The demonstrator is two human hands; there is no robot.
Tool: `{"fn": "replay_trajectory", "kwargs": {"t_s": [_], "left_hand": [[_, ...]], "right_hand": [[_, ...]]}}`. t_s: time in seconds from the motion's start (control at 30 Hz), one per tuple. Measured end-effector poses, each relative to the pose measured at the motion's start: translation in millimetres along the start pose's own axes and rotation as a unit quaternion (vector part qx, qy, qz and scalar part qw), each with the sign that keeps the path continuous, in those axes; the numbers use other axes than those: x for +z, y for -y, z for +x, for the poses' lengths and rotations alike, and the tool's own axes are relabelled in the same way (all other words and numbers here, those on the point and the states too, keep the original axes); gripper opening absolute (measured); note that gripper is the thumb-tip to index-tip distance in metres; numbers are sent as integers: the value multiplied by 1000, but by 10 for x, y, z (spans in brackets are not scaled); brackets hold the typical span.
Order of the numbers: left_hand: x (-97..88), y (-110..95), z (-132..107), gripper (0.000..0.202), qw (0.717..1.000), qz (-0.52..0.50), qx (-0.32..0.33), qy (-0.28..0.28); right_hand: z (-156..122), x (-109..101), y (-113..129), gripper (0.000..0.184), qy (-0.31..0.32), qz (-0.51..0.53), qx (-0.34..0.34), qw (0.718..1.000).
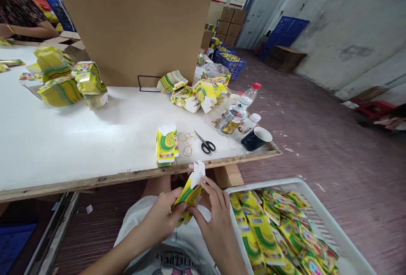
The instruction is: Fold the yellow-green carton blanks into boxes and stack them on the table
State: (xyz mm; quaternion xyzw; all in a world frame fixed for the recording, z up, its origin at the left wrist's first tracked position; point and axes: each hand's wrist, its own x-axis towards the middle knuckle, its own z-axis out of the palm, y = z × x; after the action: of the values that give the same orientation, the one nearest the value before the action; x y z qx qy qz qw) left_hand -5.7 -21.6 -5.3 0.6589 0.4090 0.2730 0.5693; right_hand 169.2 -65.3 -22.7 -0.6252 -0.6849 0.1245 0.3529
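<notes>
While left hand point(161, 220) and right hand point(215, 222) pinch glossy yellow cardboard carton point(189, 194), white flap point(198, 173) upright.

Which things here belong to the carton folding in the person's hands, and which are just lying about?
Part of the work: yellow-green carton, held by left hand and right hand; nearest carton stack; probably the white crate of packets.
Lying about: scissors; dark mug; water bottle; glass jar.

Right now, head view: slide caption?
Left hand and right hand hold a yellow-green carton at the lap, beside a white crate of flat cartons, below a worktable with scissors.
</notes>
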Motion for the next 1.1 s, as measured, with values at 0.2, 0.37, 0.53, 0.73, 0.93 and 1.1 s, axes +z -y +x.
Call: {"fn": "replay_trajectory", "kwargs": {"t_s": [0.2,0.37,0.53,0.73,0.93,1.1], "left_hand": [[-71,79,8,44,992,-105,-39,57],[-99,270,39,68,924,-311,-160,152],[-62,331,40,62,863,-409,-203,218],[-33,349,20,53,846,-472,-196,155],[23,276,55,47,865,-456,-189,86],[77,279,108,50,891,-422,-166,-2]], "right_hand": [[-10,0,22,20,-14,92,46,995],[-42,53,9,13,-7,144,83,986],[-58,17,-20,9,-21,133,73,988],[61,-146,49,8,47,54,23,997],[117,-176,79,5,76,20,13,997],[60,-78,20,52,-20,64,46,997]]}}
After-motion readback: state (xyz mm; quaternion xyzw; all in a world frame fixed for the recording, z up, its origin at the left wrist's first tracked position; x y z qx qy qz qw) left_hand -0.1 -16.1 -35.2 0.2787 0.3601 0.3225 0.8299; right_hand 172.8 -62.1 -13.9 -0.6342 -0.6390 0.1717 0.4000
